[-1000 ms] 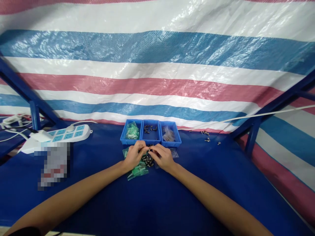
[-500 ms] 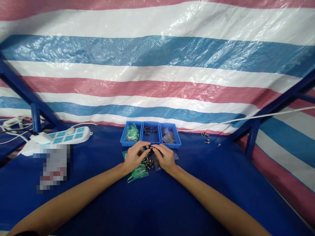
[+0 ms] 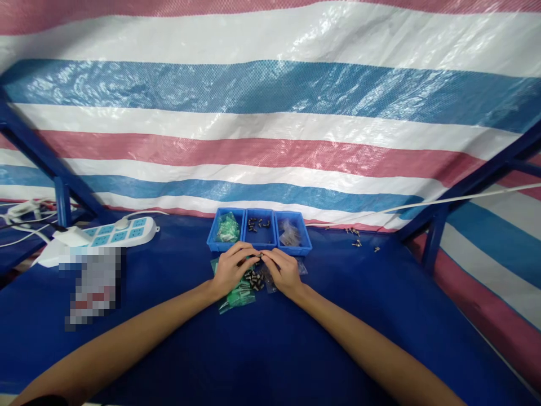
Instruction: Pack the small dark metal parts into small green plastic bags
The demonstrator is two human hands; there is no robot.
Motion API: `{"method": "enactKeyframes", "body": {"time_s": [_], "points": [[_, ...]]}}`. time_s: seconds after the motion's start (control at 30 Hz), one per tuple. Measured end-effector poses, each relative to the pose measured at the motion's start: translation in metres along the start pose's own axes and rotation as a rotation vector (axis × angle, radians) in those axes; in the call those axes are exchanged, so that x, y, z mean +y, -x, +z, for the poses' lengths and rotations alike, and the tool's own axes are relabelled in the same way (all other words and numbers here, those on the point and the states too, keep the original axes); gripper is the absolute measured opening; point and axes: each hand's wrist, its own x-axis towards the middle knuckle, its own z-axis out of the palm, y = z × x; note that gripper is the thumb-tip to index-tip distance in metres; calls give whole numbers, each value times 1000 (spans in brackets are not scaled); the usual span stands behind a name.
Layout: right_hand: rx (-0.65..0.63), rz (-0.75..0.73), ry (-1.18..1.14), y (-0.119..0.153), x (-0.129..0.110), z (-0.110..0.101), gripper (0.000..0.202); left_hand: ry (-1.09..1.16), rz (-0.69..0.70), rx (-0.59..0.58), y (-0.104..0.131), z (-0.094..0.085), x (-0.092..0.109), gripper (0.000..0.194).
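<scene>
My left hand (image 3: 231,270) and my right hand (image 3: 286,272) meet fingertip to fingertip just in front of three joined blue bins. Both are closed in a pinch on a small dark part (image 3: 260,256), mostly covered by the fingers. Below and between them lies a pile of black and silver parts (image 3: 255,279). Green plastic bags (image 3: 237,298) rest beneath my left hand, and a clear bag (image 3: 269,280) lies by my right. The left bin (image 3: 225,246) has green bags, the middle bin (image 3: 265,235) several dark parts, the right bin (image 3: 296,250) clear bags.
A white power strip (image 3: 139,231) with plugs and cables lies at the left, a blurred packet (image 3: 99,282) in front of it. Several small metal parts (image 3: 357,243) are scattered at the back right. Blue frame bars (image 3: 433,239) and a striped sheet (image 3: 262,152) stand behind.
The fingertips have drawn slightly closer around the small dark part, which shows less now. Both hands otherwise stay in nearly the same place.
</scene>
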Motion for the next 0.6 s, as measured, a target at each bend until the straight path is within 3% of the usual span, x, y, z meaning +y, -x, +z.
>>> {"method": "enactKeyframes", "body": {"time_s": [0.17, 0.43, 0.6], "points": [[-30, 2, -5, 0, 1, 1, 20, 3, -27, 7, -1, -2, 3, 12], [-76, 30, -28, -2, 0, -2, 17, 152, -213, -3, 3, -1, 5, 15], [-76, 42, -29, -3, -3, -4, 17, 39, -106, 33, 0, -4, 5, 17]]}}
